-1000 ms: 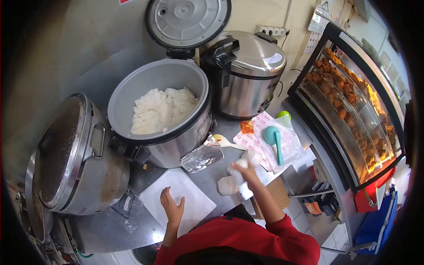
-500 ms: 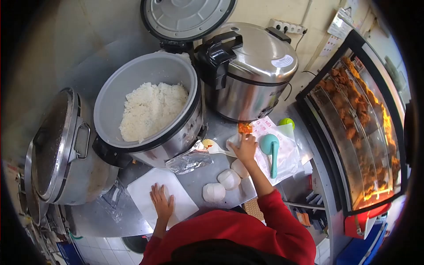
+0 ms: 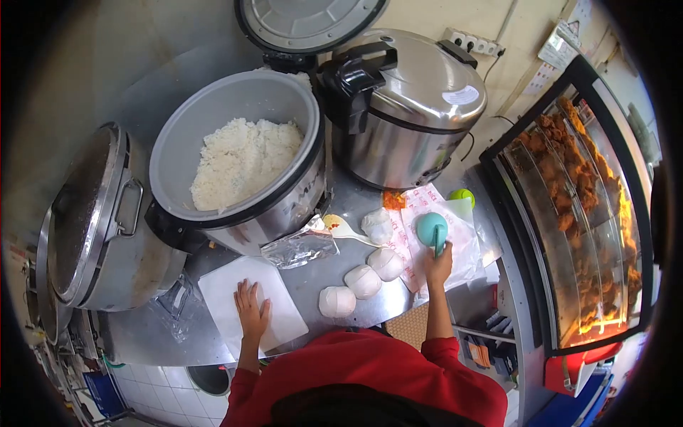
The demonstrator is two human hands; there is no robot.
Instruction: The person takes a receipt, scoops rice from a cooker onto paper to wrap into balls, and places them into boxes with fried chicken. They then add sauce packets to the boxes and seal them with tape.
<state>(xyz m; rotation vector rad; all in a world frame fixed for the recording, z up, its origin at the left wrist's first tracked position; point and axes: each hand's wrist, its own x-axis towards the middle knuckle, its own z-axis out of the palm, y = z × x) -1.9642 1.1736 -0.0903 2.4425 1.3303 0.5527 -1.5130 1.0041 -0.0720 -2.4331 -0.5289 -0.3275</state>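
My left hand (image 3: 251, 307) lies flat with its fingers apart on a sheet of white paper (image 3: 284, 324) at the front of the steel counter. My right hand (image 3: 438, 267) is closed round the handle of a teal scoop (image 3: 431, 229), whose round bowl rests on printed wrapping paper (image 3: 462, 252). Between my hands stand several white wrapped bundles (image 3: 363, 282) in a slanting row. Behind them are a white spoon (image 3: 348, 231) and crumpled foil (image 3: 302, 249).
An open cooker of white rice (image 3: 245, 164) stands at the back left, beside a closed steel cooker (image 3: 409, 92). A large lidded pot (image 3: 124, 235) is at far left. On the right is a glass case of fried food (image 3: 576, 199). A green round object (image 3: 462, 196) sits behind the paper.
My right hand has moved right and toward me, from near the orange packet and white bundle to the scoop's handle, and has closed on it. My left hand stays on the paper.
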